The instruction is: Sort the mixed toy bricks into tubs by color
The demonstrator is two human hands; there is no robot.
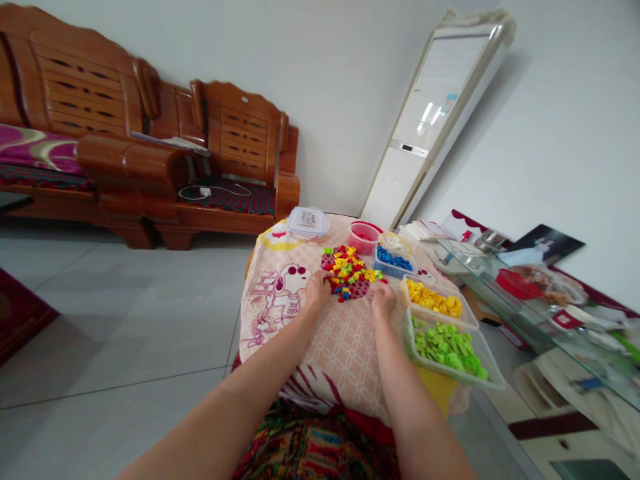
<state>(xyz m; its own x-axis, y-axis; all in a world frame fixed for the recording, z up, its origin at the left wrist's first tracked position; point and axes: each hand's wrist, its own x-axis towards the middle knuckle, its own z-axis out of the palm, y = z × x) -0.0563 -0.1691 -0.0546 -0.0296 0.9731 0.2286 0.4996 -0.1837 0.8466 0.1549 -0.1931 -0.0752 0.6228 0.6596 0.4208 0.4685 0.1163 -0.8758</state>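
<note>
A mixed pile of small toy building bricks (pixel 347 265) in red, yellow, green and blue lies on the cloth-covered table (pixel 345 347). At the pile's left edge is my left hand (pixel 319 288), fingers curled in and touching the bricks; what they pinch is too small to name. My right hand (pixel 383 297) is to the right of the pile, its fingers closed, with a red brick (pixel 384 281) at the fingertips. Whether that brick is gripped or just touched, I cannot tell. Close to this hand stands a clear tub of yellow bricks (pixel 434 298).
Green bricks (pixel 450 348) fill a tub at the table's right edge. Blue bricks (pixel 394 259) and a round red-brick tub (pixel 365 238) stand farther back, beside white pieces (pixel 395 243). A lidded box (pixel 307 222) is at the back left. A glass shelf (pixel 530 313) flanks the table.
</note>
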